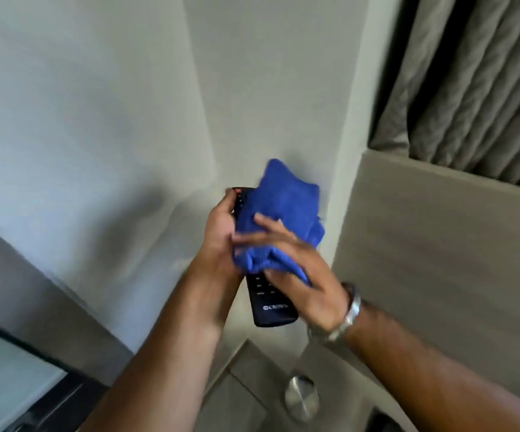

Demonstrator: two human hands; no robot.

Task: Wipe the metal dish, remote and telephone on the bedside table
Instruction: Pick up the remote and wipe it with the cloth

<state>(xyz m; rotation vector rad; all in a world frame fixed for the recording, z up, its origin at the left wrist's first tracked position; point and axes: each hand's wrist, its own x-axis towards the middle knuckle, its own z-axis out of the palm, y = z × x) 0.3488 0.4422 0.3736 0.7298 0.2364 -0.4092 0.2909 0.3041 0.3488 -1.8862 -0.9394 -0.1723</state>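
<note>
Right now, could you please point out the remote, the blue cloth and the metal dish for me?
remote (271,307): head view, on its lower end by the printed logo.
blue cloth (283,201): head view, on its upper bunched part.
metal dish (301,398): head view, on its flat round face.

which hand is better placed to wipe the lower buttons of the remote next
The right hand. It already grips the blue cloth, pressed against the remote just above the bare lower buttons. The left hand is wrapped around the remote's upper part, holding it up.
</note>
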